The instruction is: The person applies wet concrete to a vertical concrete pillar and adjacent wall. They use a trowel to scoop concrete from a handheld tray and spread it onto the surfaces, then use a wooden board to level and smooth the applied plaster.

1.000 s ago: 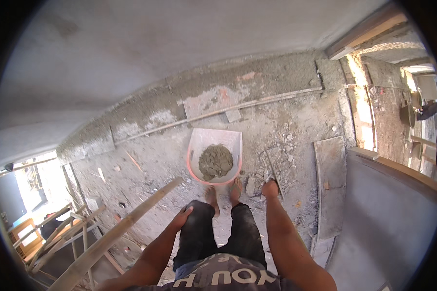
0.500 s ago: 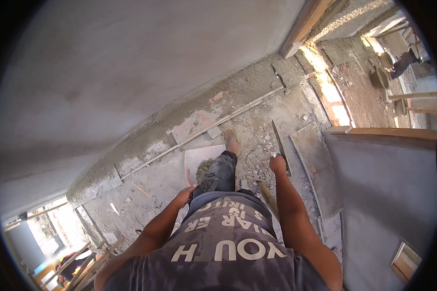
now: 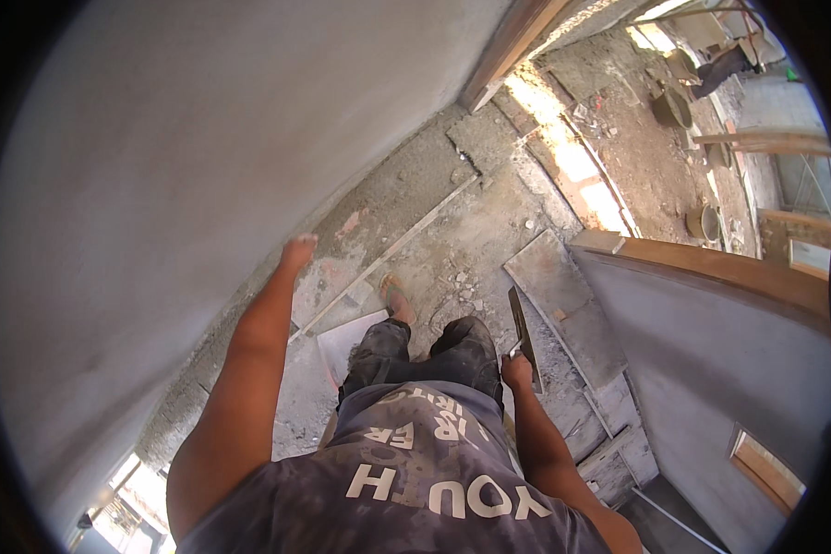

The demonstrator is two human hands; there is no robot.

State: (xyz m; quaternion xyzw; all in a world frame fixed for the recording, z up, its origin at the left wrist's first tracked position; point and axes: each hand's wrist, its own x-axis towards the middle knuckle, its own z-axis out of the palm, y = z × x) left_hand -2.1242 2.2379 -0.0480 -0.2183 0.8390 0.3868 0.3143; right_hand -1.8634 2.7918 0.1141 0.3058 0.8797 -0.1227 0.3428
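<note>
My right hand [image 3: 517, 371] is closed round the handle of a plastering trowel [image 3: 523, 329]. Its long, thin blade is held on edge beside my right thigh, above the rubble-strewn floor. My left arm reaches out to the left, and my left hand [image 3: 300, 250] is up close to the grey plastered wall [image 3: 203, 138]. Whether it touches the wall I cannot tell, and its fingers are too small and turned away to read. A pale board [image 3: 346, 338] lies on the floor by my left leg, partly covered by it.
A long thin strip [image 3: 406, 238] runs along the floor beside the wall. A wide plank [image 3: 563, 286] lies to the right, near a wall end with a wooden frame [image 3: 711, 268]. Past the sunlit opening are buckets [image 3: 671, 109] and another person's dark-clothed leg [image 3: 722, 72].
My left hand has left my thigh and risen forward to the wall. The right hand has drawn the trowel lower. My view has turned, and the legs have shifted.
</note>
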